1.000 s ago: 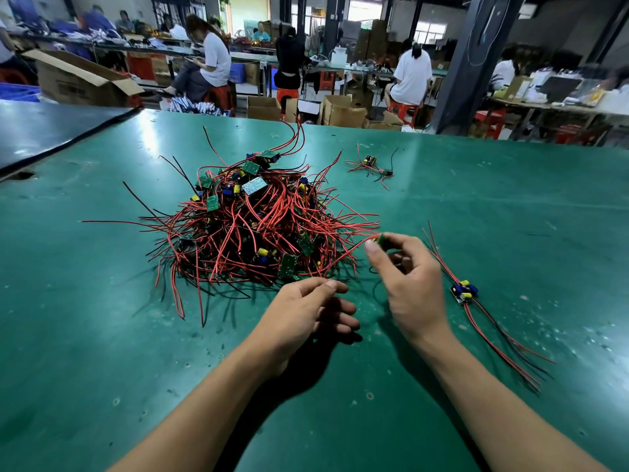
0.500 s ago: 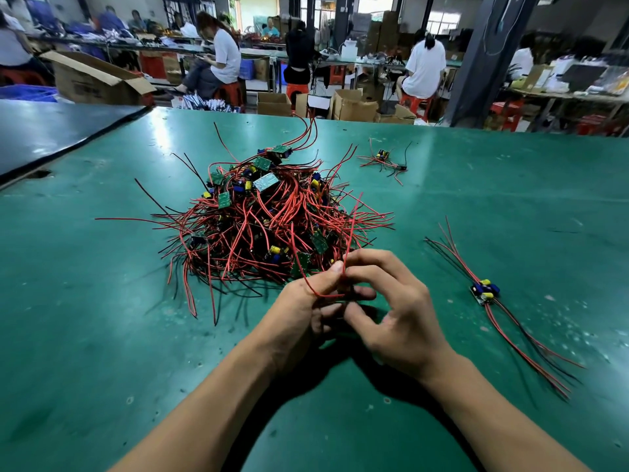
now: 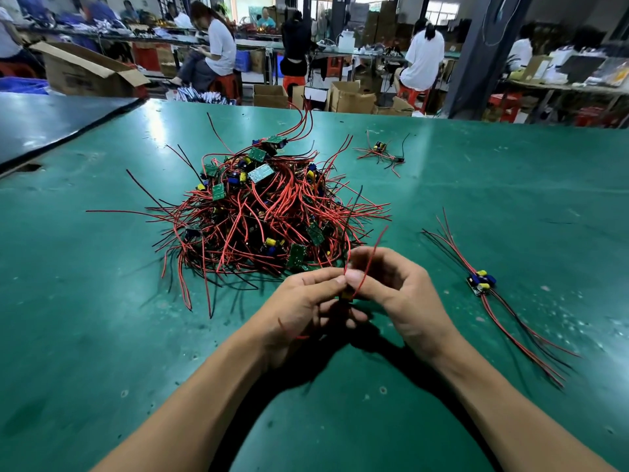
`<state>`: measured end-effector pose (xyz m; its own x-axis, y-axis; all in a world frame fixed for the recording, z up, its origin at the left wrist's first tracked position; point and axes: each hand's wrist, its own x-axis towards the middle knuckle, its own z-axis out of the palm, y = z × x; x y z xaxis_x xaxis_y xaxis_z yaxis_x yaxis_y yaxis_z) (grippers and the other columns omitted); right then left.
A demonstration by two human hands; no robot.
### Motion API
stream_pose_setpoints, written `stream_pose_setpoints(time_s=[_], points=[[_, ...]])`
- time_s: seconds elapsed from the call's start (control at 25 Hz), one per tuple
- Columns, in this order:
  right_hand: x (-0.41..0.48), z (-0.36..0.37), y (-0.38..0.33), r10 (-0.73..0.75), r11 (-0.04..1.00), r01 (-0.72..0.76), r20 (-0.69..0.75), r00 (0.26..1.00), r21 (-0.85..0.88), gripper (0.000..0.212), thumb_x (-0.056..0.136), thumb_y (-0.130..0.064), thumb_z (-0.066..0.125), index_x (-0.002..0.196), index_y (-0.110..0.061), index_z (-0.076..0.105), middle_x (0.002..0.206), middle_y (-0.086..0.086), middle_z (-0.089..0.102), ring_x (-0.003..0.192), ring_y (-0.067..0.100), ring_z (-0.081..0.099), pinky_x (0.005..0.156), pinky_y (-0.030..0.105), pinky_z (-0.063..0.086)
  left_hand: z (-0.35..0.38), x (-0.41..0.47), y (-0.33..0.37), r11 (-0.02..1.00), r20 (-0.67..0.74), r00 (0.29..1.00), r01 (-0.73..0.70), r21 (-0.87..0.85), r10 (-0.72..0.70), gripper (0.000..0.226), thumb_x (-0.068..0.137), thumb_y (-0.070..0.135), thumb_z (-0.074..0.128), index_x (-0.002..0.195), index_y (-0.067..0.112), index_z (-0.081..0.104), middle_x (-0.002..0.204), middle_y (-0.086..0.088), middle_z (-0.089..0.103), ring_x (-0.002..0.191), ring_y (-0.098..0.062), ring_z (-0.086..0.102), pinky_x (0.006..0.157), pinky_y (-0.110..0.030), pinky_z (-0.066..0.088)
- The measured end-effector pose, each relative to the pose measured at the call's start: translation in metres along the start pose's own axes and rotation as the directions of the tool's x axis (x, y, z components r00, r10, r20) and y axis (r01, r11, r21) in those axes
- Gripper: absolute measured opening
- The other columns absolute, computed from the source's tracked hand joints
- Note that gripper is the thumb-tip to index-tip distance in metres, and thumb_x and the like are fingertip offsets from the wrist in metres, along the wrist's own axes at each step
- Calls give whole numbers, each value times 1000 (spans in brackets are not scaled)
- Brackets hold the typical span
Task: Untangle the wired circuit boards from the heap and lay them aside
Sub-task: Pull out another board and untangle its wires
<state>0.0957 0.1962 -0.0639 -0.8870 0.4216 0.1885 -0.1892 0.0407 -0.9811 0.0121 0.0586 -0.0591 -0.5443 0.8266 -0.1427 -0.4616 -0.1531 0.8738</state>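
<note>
We pinch one board (image 3: 346, 295), mostly hidden, between left hand (image 3: 306, 303) and right hand (image 3: 394, 294) just short of the heap (image 3: 265, 216), its red wire (image 3: 370, 258) arcing up free, probably to straighten the leads before laying it by the sorted board (image 3: 481, 282) on our right.

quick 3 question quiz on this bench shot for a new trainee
1. True or false: the laid-aside board on the right lies clear of the heap.
2. What do the left hand and right hand pinch between them? A) a red wire B) a cardboard box C) nothing
3. Fill in: the laid-aside board lies nearer the ___ hand.
Key: 1 true; 2 A; 3 right
</note>
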Motion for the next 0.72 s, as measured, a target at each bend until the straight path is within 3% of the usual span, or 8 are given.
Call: stream_pose_setpoints(time_s=[0.12, 0.32, 0.44, 0.56, 0.72], points=[[1, 0, 1, 107, 994, -108, 46, 993, 18, 34, 73, -32, 84, 101, -16, 76, 94, 4, 76, 81, 15, 68, 74, 27, 57, 0, -3, -1, 994, -6, 1000, -21, 110, 22, 15, 87, 11, 59, 100, 3, 62, 74, -12, 69, 58, -19, 68, 61, -30, 54], [0, -4, -4, 136, 988, -141, 75, 988, 62, 17, 77, -28, 83, 88, -17, 75, 83, 6, 72, 70, 17, 66, 57, 29, 54, 2, -7, -2, 982, 40, 999, -28, 187, 21, 11, 94, 3, 52, 94, 7, 62, 85, -15, 68, 68, -27, 70, 65, -31, 45], [-1, -5, -5, 141, 986, -147, 66, 988, 81, 28, 69, -37, 89, 81, -18, 73, 76, 6, 69, 68, 17, 63, 55, 26, 52, 2, -8, -1, 982, 32, 999, -40, 186, 35, 23, 92, 0, 53, 82, 13, 69, 86, -17, 68, 70, -29, 69, 65, -29, 50], [0, -5, -4, 171, 975, -181, 88, 981, 129, 37, 59, -40, 95, 75, -19, 70, 75, 11, 68, 63, 19, 63, 56, 30, 54, 4, -8, -3, 965, -20, 995, -88, 248, 96, 16, 80, 4, 64, 73, 15, 73, 82, -18, 64, 67, -24, 62, 62, -28, 50], [1, -3, -6, 229, 939, -252, 119, 966, 235, 41, 52, -41, 99, 70, -21, 68, 67, 6, 65, 56, 18, 61, 58, 32, 56, 4, -9, -6, 952, -35, 990, -123, 281, 138, 14, 87, 0, 64, 79, 7, 74, 79, -15, 67, 65, -20, 62, 61, -26, 53]])
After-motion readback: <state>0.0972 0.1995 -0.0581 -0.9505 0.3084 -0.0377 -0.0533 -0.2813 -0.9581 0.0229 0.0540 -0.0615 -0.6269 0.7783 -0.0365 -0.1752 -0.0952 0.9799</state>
